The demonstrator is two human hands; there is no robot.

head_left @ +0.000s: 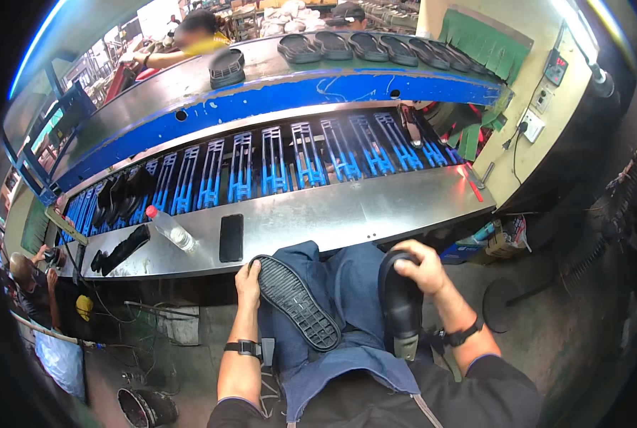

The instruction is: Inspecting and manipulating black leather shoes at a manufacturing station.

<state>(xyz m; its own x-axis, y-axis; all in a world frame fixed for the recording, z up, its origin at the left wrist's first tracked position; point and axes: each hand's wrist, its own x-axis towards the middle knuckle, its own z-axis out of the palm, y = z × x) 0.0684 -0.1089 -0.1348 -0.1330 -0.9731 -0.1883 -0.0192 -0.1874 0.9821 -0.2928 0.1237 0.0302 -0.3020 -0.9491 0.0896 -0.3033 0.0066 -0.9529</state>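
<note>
My left hand (248,285) is closed on the edge of a black shoe sole (298,303) near its upper end. The sole tilts across my left thigh, with its ribbed and gridded face showing. In my right hand (420,269) is a black shoe upper (402,310), its rounded end up against my right thigh. My thumb lies over the near side and my fingers wrap round the far edge. A greenish piece (405,347), likely the end of a shoe last, sticks out of its lower end. The two parts are apart.
Ahead runs a metal bench (347,214) with a phone (231,237), a red-capped bottle (172,230) and black shoe pieces (124,248). Beyond it is a conveyor of blue racks (240,171). Several soles (368,47) line the upper shelf. Other people work beyond and at the left.
</note>
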